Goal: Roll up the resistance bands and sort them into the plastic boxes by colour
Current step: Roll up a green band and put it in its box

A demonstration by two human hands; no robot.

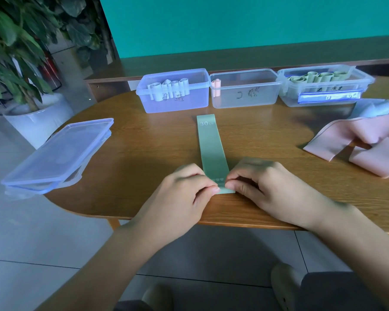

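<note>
The flat pale-green resistance band (210,144), printed "30 LB" at its far end, lay stretched straight away from me on the round wooden table (130,153), its near end at the table's front edge. That was the one I had in hand. My left hand (184,194) and my right hand (263,185) were both curled in on that near end, thumbs and fingertips pinching the corners from either side — neither hand held anything else. I judged the roll was only just starting: at most a first small fold showed under the fingertips, and nearly the whole length was still flat.

Along the back of the table stood three clear plastic boxes. The left box (174,89) held pale blue-white rolls, the middle box (244,88) a single pink roll (216,87) at its left end, and the right box (323,86) green rolls, so this band belonged in that one. Loose pink bands (357,142) lay in a heap to my right, still unrolled, with a pale blue one (372,107) behind them; the clear lids (58,156) were stacked at the left.

The next move, as I saw it, called for even turns from both thumbs — keeping the edges square so the coil would not cone out — then a firm grip on the finished roll, since it would likely spring open on the way to the right box.
</note>
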